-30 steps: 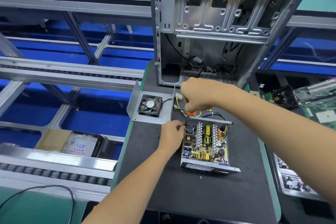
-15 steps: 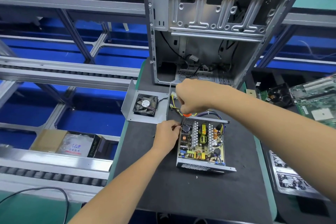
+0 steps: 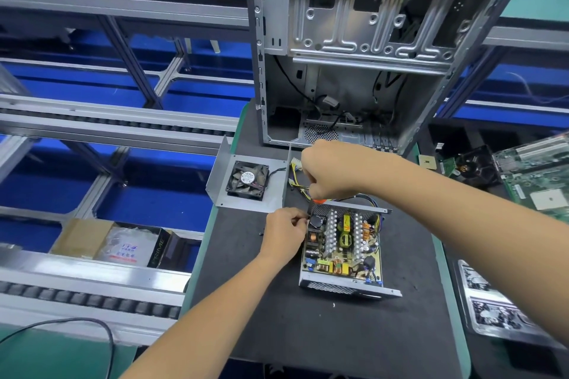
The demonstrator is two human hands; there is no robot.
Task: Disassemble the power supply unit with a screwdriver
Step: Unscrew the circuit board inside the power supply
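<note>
Fingers pinch at power supply on black mat beside conveyor

Little altered over the last second. Right hand drifts a touch toward 9 o'clock relative to the power supply unit, fist now sitting over the unit's 11 o'clock corner, orange screwdriver peeking out beneath. Left hand keeps pinching at the unit's 9 o'clock wall, fingertips edged slightly closer to the screwdriver tip. Whole view slid and tipped slightly with the head, nothing on the worktop displaced.
</note>
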